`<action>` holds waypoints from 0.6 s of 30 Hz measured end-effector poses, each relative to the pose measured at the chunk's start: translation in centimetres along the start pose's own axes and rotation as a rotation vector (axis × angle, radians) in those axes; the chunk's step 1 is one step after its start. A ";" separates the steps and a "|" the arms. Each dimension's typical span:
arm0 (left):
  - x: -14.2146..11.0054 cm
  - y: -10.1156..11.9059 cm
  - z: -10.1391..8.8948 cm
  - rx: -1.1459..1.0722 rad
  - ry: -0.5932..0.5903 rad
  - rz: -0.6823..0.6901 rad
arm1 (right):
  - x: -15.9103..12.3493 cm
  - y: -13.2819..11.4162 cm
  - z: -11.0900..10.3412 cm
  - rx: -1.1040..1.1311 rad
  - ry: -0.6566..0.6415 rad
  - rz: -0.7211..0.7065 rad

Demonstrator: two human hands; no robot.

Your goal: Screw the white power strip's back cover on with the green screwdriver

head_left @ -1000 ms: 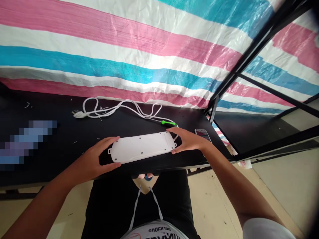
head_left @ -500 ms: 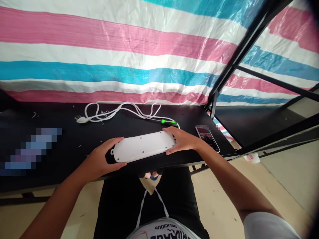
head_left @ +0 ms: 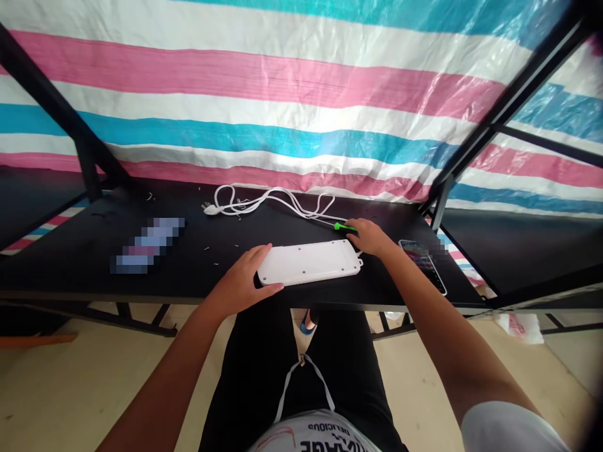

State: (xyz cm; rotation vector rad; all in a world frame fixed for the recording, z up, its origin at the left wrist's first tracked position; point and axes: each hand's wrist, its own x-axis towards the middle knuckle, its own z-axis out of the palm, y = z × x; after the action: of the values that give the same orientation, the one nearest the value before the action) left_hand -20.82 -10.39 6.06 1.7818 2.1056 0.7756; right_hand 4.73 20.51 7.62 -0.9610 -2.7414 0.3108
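A white power strip (head_left: 308, 262) lies back side up on the black table (head_left: 85, 270), near its front edge. My left hand (head_left: 242, 282) grips the strip's left end, fingers curled round it. My right hand (head_left: 370, 235) has left the strip and rests behind its right end, fingers closed on the handle of a green screwdriver (head_left: 343, 226). The strip's white cord (head_left: 268, 204) loops along the back of the table and ends in a plug (head_left: 210, 209).
A phone (head_left: 423, 263) with a lit screen lies to the right of the strip. Black frame bars rise at both table ends, with a striped tarp behind. A blurred patch (head_left: 146, 243) lies on the left of the table. My legs are under the front edge.
My right hand let go of the strip's right end and moved back to the green screwdriver. The view shifted, so the table sits further right in the picture.
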 end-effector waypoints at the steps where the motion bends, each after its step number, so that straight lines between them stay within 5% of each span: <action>1: -0.1 0.1 0.0 -0.005 0.001 -0.008 | -0.1 0.0 -0.1 0.006 0.009 0.013; 11: -0.1 -0.1 -0.1 -0.098 0.031 -0.029 | 1.7 -0.9 -5.2 0.450 0.324 0.054; 15: -0.1 -0.2 0.0 -0.093 0.056 -0.037 | 4.1 -4.4 -7.5 0.741 0.425 -0.006; 18: -0.3 -0.1 0.0 -0.095 0.054 -0.045 | 5.8 -8.7 -8.0 1.004 0.342 -0.130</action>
State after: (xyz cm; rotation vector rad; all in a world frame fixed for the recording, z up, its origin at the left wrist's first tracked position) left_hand -20.87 -10.70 5.98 1.6768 2.0980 0.9046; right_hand -2.58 18.48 18.40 -0.4739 -1.9005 1.2014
